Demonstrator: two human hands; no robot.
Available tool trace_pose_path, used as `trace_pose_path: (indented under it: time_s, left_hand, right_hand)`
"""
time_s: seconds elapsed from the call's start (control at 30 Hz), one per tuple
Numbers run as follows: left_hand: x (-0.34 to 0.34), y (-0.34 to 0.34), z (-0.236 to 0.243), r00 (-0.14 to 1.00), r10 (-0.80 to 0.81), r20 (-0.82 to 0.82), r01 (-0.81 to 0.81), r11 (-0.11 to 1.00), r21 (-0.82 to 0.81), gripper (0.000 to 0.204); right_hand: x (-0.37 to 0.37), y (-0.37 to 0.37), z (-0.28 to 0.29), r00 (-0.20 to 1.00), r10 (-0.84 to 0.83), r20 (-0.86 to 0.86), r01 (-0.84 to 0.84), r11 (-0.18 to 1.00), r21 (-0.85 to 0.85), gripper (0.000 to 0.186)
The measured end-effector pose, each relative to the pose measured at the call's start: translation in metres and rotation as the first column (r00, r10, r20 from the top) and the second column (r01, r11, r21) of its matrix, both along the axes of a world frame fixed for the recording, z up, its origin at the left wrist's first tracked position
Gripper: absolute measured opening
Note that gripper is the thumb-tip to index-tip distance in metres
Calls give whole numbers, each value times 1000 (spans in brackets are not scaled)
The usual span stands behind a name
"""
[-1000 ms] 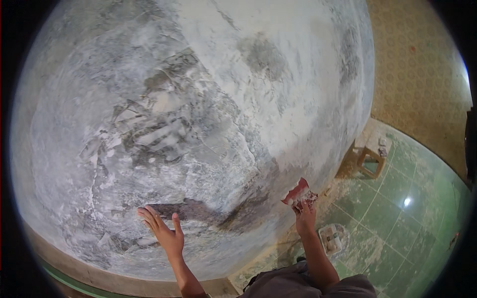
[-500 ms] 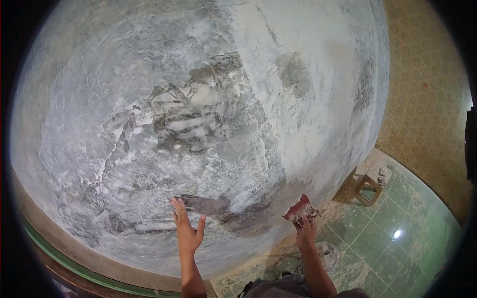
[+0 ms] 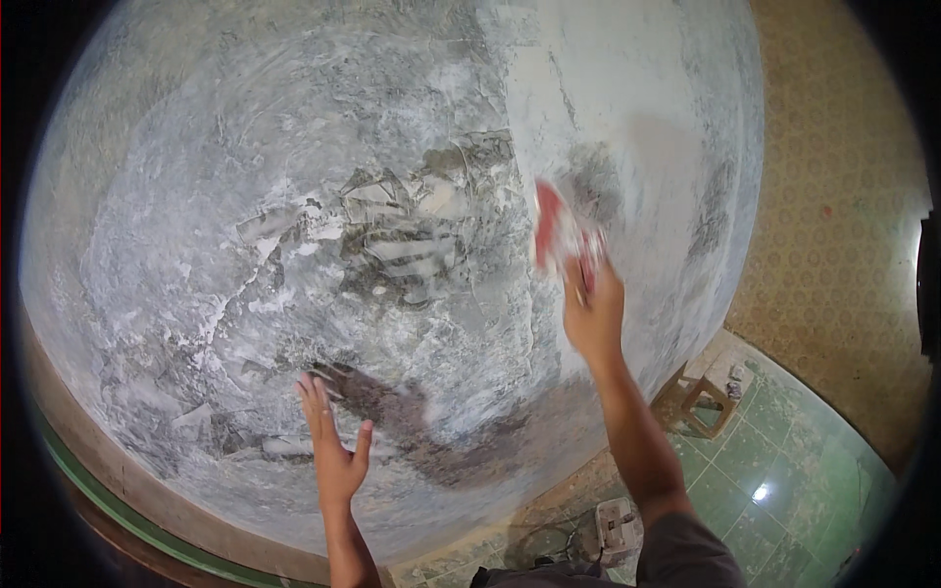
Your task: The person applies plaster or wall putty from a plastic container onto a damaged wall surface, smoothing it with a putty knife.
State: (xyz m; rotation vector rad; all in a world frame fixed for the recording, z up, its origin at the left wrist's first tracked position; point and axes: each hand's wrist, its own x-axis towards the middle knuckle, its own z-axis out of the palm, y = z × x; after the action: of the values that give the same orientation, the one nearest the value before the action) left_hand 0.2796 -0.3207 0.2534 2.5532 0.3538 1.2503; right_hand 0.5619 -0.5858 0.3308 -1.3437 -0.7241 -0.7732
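A patchy grey wall [image 3: 294,127], with white filler and rough, flaking spots, takes up most of the view. My right hand [image 3: 596,304] is raised in front of its paler right part, its fingers closed on a sheet of red sandpaper [image 3: 551,227] dusted white. Motion blurs the sheet, and I cannot tell whether it touches the wall. Lower and to the left, my left hand [image 3: 338,461] holds nothing. Its fingers are stretched upward with the thumb apart, close to the wall; contact cannot be made out. A dark shadow falls on the wall beside it.
At the lower right, a small stool [image 3: 708,407] stands by the wall's foot on a dusty green tiled floor [image 3: 774,490]. A pale, box-like thing [image 3: 618,529] lies near my body. A patterned tan surface [image 3: 823,196] runs along the right; a green-edged ledge [image 3: 127,514] curves at lower left.
My right hand has risen with the sandpaper from low beside the floor to the middle of the wall. My left hand has shifted slightly left and down, and the view has turned slightly.
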Motion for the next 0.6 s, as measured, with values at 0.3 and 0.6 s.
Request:
trace_pose_path:
  time_s: [0.3, 0.6]
  left_hand:
    - [-1, 31, 13, 998, 29, 50, -29, 1000, -10, 88]
    - [1, 33, 11, 997, 73, 5, -73, 997, -5, 92]
  right_hand:
    - [63, 84, 197, 649, -409, 642, 462, 882, 94, 48]
    - [82, 109, 201, 427, -542, 724, 666, 730, 154, 57]
